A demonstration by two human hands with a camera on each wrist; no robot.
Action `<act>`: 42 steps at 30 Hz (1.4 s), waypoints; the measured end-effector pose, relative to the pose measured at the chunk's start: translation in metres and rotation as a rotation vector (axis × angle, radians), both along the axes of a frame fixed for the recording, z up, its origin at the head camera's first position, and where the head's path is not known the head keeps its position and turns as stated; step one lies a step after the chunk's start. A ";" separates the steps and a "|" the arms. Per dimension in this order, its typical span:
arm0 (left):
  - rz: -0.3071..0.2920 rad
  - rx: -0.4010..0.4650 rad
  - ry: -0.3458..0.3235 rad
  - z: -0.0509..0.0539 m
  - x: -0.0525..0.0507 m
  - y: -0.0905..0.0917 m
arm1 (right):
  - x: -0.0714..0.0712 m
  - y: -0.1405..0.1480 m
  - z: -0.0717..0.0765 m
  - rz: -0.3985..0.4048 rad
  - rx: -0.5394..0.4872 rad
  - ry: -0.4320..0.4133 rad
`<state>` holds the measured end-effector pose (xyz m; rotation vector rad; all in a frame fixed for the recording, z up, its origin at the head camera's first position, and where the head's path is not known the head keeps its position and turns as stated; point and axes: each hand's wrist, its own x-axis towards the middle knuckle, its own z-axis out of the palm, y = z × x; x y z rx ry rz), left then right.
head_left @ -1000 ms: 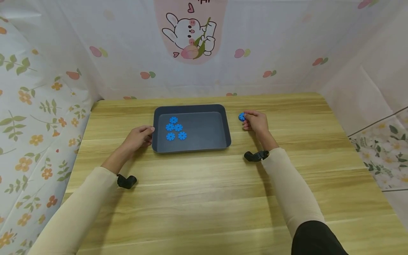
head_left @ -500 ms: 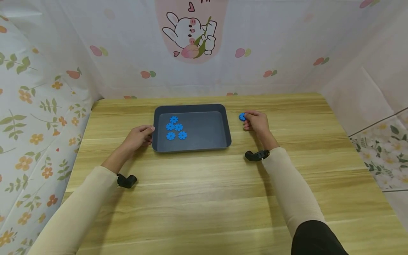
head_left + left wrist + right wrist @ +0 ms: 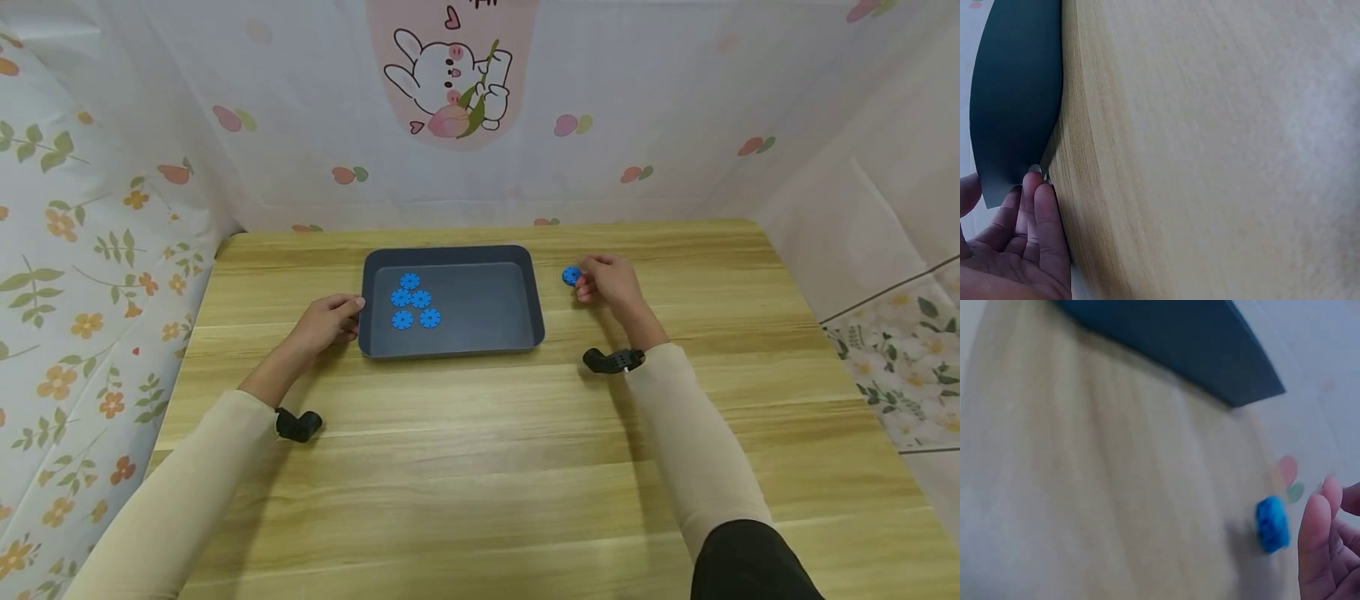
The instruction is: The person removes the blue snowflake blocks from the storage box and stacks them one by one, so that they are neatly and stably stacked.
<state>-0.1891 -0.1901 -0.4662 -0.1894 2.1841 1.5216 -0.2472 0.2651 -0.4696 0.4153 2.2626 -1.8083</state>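
Observation:
A dark grey rectangular tray [image 3: 487,308] lies on the table, with several blue notched discs [image 3: 402,320] flat in its left half. My left hand [image 3: 324,325] holds the tray's left edge. In the left wrist view, its thumb and fingers [image 3: 1047,219] lie on either side of the tray wall [image 3: 1019,94]. Right of the tray, another blue notched piece [image 3: 571,276] lies on the table, seemingly a small stack. My right hand [image 3: 611,283] is just beside it, fingers loosely bent. In the right wrist view, a gap separates the blue piece [image 3: 1272,525] from the fingertips, and nothing shows between them.
The wooden table [image 3: 450,450] reaches back to a printed cloth [image 3: 285,108] hanging behind it. More patterned cloth hangs at the left and right sides. Black wrist cameras [image 3: 298,426] sit below both hands.
My right hand has drawn slightly right, away from the blue piece, which stays in place and shows more of itself. The left hand and tray have hardly moved.

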 end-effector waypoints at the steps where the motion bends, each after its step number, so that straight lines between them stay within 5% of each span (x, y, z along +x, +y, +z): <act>1: 0.000 -0.002 0.000 0.000 0.000 0.000 | -0.001 -0.002 0.003 0.017 0.019 0.008; 7: 0.003 -0.003 -0.005 -0.001 0.001 0.000 | -0.008 -0.022 0.018 0.124 0.083 0.052; 17: 0.000 -0.011 0.005 -0.001 0.002 0.001 | -0.008 -0.062 0.033 0.231 0.046 0.113; 42: 0.001 -0.006 0.001 -0.001 -0.001 -0.002 | 0.006 -0.151 0.012 0.523 0.063 0.062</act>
